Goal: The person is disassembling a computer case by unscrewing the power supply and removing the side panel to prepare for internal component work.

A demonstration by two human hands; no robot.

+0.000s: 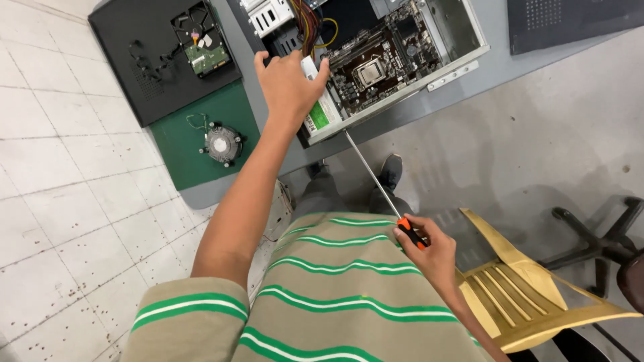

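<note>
Two hands at an opened computer case

Nearest us, our right hand [429, 251] is closed around the orange handle of a long, thin steel screwdriver [373, 175], its shaft slanting up toward the computer case [402, 57]. Farther out, our left arm stretches straight, left hand [287, 84] gripping a flat white drive [318, 100] with a green label at the case's near edge. Left of the case lies a round finned cooler [223, 144] on a green mat.

screwdriver [376, 181]: bright metal shaft, orange plastic handle | computer case [463, 40]: matt grey metal | chair [530, 288]: glossy yellow plastic
</note>
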